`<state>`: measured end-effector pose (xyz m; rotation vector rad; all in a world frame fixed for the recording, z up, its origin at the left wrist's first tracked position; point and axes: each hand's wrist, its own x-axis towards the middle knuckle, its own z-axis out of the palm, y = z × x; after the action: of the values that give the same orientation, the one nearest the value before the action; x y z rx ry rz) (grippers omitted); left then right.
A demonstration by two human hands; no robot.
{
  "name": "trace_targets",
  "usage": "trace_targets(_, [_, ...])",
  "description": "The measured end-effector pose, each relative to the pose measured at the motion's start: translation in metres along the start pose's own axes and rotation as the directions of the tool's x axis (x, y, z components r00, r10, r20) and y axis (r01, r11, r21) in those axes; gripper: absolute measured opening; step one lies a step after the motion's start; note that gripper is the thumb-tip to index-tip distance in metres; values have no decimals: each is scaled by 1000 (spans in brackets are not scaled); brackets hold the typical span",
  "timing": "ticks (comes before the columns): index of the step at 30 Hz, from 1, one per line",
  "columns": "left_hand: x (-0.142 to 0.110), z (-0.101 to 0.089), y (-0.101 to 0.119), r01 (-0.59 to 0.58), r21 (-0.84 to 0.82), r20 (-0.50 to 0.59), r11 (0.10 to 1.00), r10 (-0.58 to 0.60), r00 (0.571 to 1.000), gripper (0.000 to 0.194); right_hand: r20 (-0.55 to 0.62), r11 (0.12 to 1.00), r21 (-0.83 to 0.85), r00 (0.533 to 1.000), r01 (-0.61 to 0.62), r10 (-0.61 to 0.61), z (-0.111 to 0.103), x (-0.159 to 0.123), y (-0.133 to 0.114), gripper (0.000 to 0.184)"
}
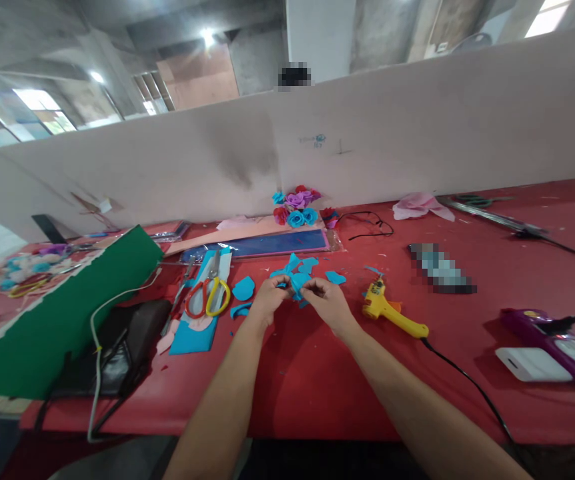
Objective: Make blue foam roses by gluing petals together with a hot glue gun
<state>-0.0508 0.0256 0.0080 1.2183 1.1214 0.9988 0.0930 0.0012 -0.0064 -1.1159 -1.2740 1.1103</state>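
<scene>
Pinching a blue piece (pixel 298 283) at frame centre, both hands (pixel 269 298) (pixel 328 301) are nearly closed; shaping appears incomplete. Formed flowers (pixel 296 218) sit above centre; loose blue cutouts (pixel 243 288) lie on the desk (pixel 312 380).

On the table (pixel 287 393), scissors (pixel 215 298) lie left of the cut pieces (pixel 243 289), the glue gun (pixel 392 313) right, flowers (pixel 296 217) behind.

We counted one left hand (pixel 271 299), one right hand (pixel 328 303), one yellow glue gun (pixel 392 314), one white adapter (pixel 532 365), one purple power socket (pixel 530 323) and three blue flowers (pixel 295 219); the blue paper pieces (pixel 243 289) lay too jumbled to number.
</scene>
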Motion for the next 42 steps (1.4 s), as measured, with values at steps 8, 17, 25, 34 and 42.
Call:
trace_targets(8, [2, -7, 1, 4, -68, 23, 998, -2, 1000, 11, -2, 992, 121, 999, -44, 44, 0, -2, -7, 15])
trace_targets(17, [3, -8, 0, 12, -89, 70, 996, -6, 998, 12, 73, 951, 281, 991, -126, 110, 1, -3, -10, 15])
trace_targets(25, [2, -6, 2, 7, -86, 48, 996, -3, 999, 17, 24, 945, 303, 992, -125, 123, 2, -4, -10, 12])
trace_targets(34, [12, -52, -4, 97, 566, -479, 818, 231, 847, 3, -128, 951, 289, 980, -107, 149, -2, -4, -8, 16])
trace_targets(42, [7, -52, 5, 87, 672, -523, 736, 388, 759, 25, -198, 993, 104, 977, -60, 80, -2, -1, 0, 16])
